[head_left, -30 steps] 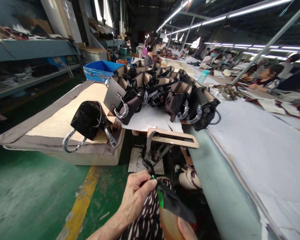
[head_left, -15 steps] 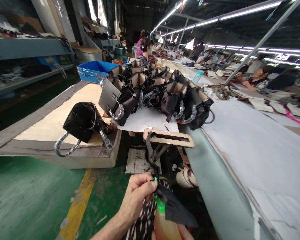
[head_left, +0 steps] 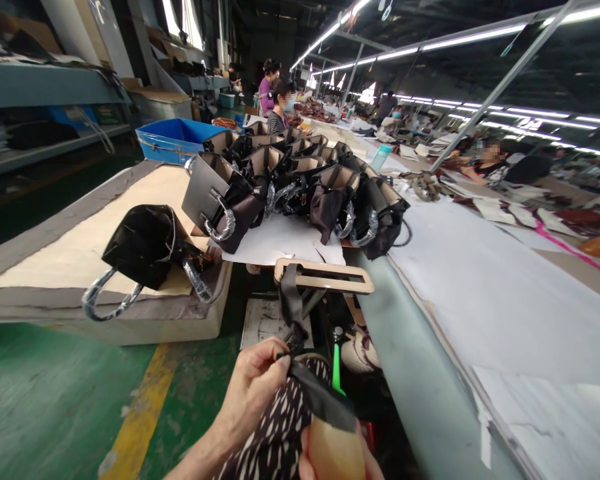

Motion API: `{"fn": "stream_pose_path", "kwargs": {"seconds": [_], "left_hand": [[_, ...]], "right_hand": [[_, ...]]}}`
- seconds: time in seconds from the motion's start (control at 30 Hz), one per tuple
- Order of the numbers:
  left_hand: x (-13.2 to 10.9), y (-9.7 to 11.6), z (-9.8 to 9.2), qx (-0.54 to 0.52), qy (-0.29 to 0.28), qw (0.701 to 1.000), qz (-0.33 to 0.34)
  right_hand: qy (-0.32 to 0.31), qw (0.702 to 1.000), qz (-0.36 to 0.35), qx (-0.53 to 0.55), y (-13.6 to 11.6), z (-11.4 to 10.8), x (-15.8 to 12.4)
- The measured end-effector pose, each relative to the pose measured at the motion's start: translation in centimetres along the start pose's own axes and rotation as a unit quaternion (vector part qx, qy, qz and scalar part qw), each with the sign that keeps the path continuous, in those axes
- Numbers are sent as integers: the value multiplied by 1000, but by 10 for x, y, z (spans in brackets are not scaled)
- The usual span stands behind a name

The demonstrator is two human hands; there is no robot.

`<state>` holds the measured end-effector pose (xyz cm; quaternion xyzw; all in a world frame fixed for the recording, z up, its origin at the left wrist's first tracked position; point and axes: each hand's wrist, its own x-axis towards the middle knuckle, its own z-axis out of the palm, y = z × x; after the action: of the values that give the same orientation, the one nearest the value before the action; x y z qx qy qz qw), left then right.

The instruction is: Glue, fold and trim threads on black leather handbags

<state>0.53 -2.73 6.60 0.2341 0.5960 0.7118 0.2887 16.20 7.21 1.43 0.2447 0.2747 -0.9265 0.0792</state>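
My left hand is closed in a pinch on a black strip of material near the bottom middle. The strip's upper length passes over a pale slotted wooden frame, and its lower end lies across the front of a squeeze bottle. My right hand, partly cut off below, is wrapped round this bottle of yellowish liquid. The bottle's green nozzle points upward, to the right of my left fingertips and apart from them. The strip hides the bottle's neck.
Black handbags with wrapped handles crowd the surface ahead. A single black bag lies on a padded board to the left. A blue bin stands behind it. A long white-covered table runs along the right. Other people sit farther off.
The green nozzle has swung away from my left fingertips and now stands upright to their right. My left hand still pinches the strip. The whole view has shifted slightly.
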Motion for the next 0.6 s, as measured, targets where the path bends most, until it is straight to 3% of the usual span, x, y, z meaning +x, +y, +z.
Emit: {"fn": "stream_pose_path", "kwargs": {"seconds": [0.1, 0.23, 0.43, 0.5, 0.6], "left_hand": [[4, -3, -15, 93, 14, 996, 5], [17, -22, -47, 203, 22, 979, -8], [47, -68, -91, 400, 85, 911, -53], [51, -76, -98, 402, 108, 905, -83], [48, -78, -103, 319, 154, 928, -113]], "right_hand": [[-31, 998, 8, 59, -6, -5, -2], [-21, 997, 1, 77, -7, -9, -7], [-12, 996, -45, 78, -10, -10, -10], [-2, 995, -67, 71, -15, -12, -16], [32, 991, -111, 62, -22, -16, -33]]}}
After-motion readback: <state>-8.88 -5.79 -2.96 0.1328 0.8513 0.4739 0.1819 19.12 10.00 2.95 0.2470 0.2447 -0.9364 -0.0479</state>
